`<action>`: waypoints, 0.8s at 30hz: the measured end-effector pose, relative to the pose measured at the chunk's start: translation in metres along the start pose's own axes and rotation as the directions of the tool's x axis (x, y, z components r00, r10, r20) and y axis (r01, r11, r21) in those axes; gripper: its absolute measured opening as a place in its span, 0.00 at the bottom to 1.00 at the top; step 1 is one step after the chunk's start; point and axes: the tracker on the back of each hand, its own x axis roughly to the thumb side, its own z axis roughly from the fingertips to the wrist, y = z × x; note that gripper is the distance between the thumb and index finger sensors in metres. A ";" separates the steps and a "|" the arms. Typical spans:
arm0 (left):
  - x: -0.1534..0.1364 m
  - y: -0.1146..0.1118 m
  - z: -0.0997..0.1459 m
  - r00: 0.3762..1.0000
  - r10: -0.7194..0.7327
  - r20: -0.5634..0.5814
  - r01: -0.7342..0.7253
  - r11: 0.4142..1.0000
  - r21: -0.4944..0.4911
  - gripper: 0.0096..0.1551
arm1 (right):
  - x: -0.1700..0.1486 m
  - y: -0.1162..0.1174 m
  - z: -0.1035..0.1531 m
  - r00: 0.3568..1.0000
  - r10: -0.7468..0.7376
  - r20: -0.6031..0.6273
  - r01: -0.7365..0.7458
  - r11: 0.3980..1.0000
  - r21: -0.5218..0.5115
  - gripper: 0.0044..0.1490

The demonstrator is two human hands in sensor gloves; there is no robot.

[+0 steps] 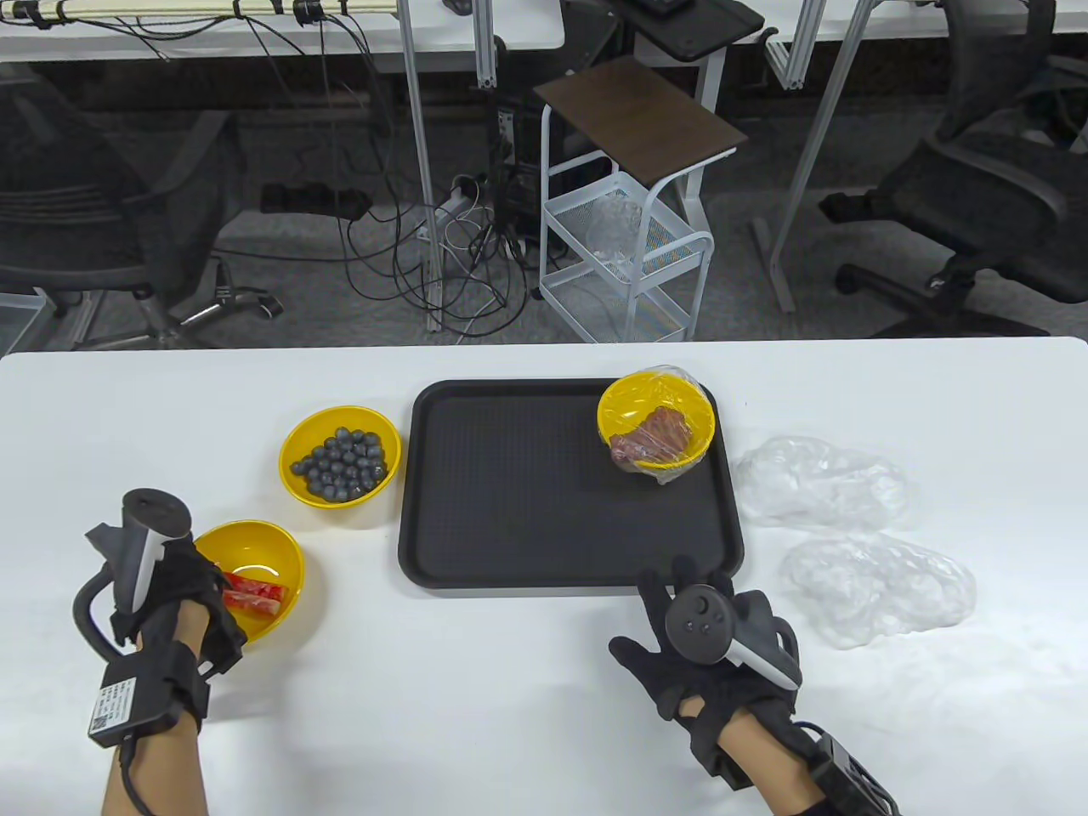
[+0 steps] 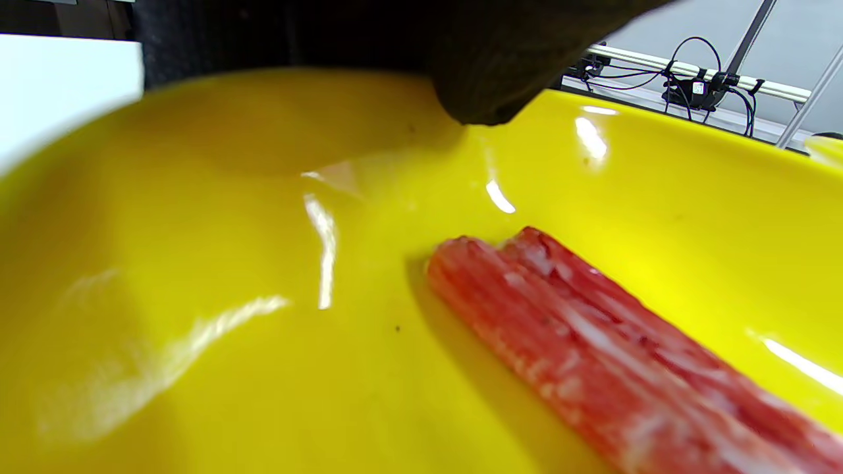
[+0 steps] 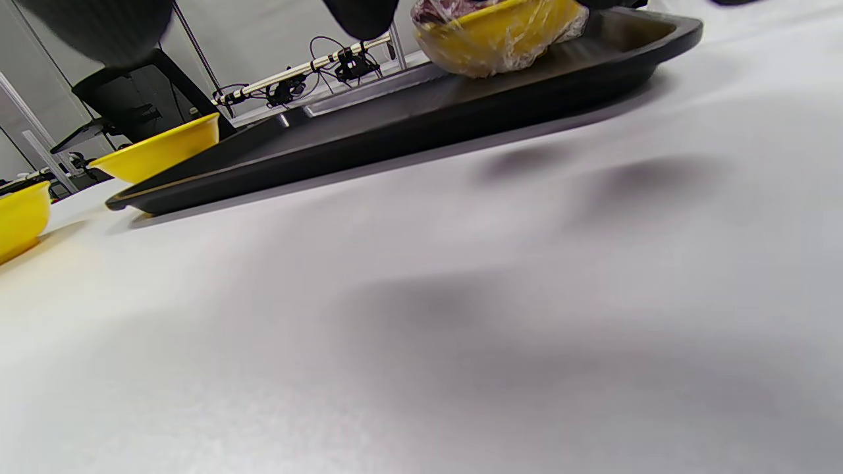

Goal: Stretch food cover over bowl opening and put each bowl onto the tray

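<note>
A black tray (image 1: pixel 510 510) lies mid-table. At its back right corner stands a yellow bowl (image 1: pixel 656 425) of brownish food, wrapped in a clear cover. Left of the tray an uncovered yellow bowl (image 1: pixel 340 455) holds dark balls. Nearer me, a third yellow bowl (image 1: pixel 263 552) holds red sticks (image 1: pixel 251 595). My left hand (image 1: pixel 208 603) grips this bowl's near-left rim; the left wrist view shows a gloved fingertip (image 2: pixel 487 85) lying over the rim (image 2: pixel 263 197) beside the red sticks (image 2: pixel 625 355). My right hand (image 1: pixel 693 595) hovers open, fingers spread, at the tray's front right edge (image 3: pixel 395 131).
Two crumpled clear food covers lie right of the tray, one further back (image 1: pixel 820 480) and one nearer (image 1: pixel 880 586). Beyond the white table's far edge (image 1: pixel 544 344) are a wire cart, chairs and cables on the floor.
</note>
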 end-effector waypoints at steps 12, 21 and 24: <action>-0.006 0.017 0.023 0.989 0.127 0.071 -0.125 0.992 -0.031 0.28 | -0.006 -0.001 -0.001 0.999 -0.037 -0.017 0.037 0.999 -0.002 0.62; 0.065 0.014 0.116 0.911 0.175 0.373 -0.134 0.982 -0.133 0.28 | -0.012 -0.004 -0.001 0.998 -0.052 -0.037 0.052 0.998 -0.020 0.61; 0.094 -0.002 0.144 0.879 0.194 0.436 -0.121 0.974 -0.190 0.28 | -0.014 -0.005 -0.001 0.997 -0.056 -0.044 0.055 0.998 -0.026 0.61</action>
